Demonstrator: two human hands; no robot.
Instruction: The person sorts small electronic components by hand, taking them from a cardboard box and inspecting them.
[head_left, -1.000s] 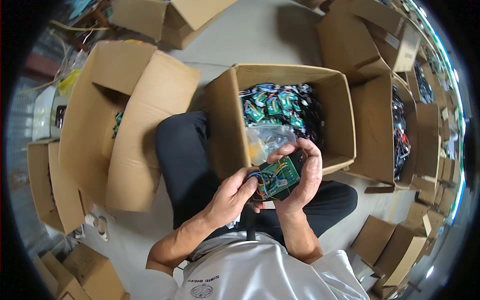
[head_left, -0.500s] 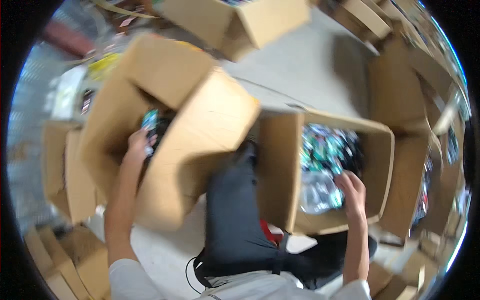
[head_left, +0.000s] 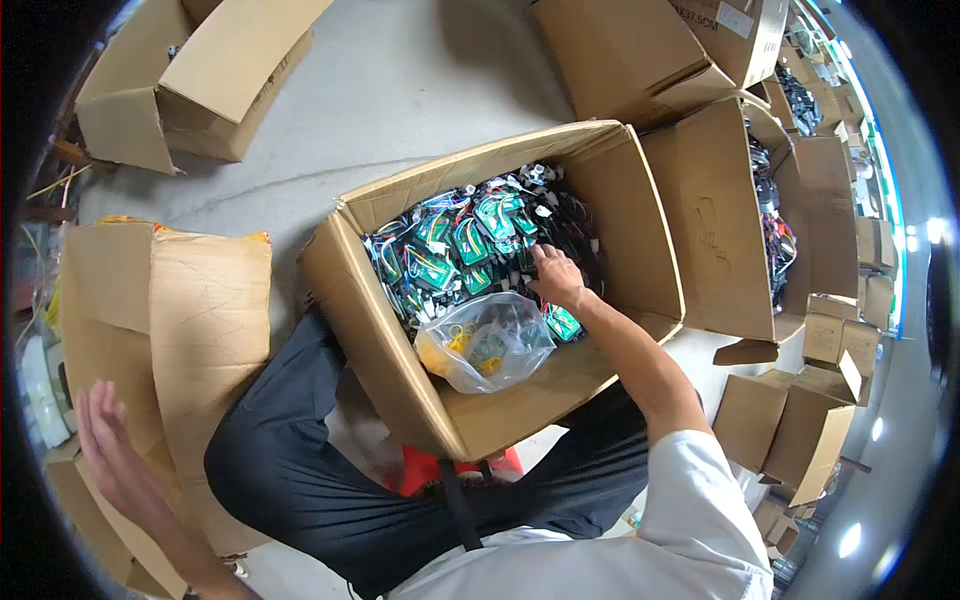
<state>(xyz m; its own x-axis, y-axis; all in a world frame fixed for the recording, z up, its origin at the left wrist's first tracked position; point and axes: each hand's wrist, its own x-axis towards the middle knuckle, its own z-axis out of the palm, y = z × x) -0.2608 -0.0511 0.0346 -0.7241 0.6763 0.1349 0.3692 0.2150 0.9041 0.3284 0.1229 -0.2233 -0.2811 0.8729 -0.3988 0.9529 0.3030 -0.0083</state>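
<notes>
My right hand [head_left: 556, 275] reaches into the cardboard box [head_left: 415, 375] between my knees. Its fingers and thumb are apart, at the surface of a pile of green circuit boards [head_left: 468, 242] with coloured wires and white connectors; nothing shows in its grasp. Beside that hand, a clear plastic bag [head_left: 515, 350] with yellow pieces inside lies on the boards. My left hand [head_left: 105, 440] is raised at the far left, empty with fingers stretched out. It is by the open cardboard box [head_left: 210, 330] next to my left leg, whose bottom is hidden.
Another open box [head_left: 235, 75] stands at the far left on the grey floor [head_left: 390, 80]. To the right, a tall box [head_left: 700, 225] holds dark parts and wires. Several smaller cartons [head_left: 790, 420] stand behind it. Something red [head_left: 415, 470] is beneath me.
My left hand held a green circuit board inside the left box; now it is out and empty. My view has swung right. The right hand stays among the boards.
</notes>
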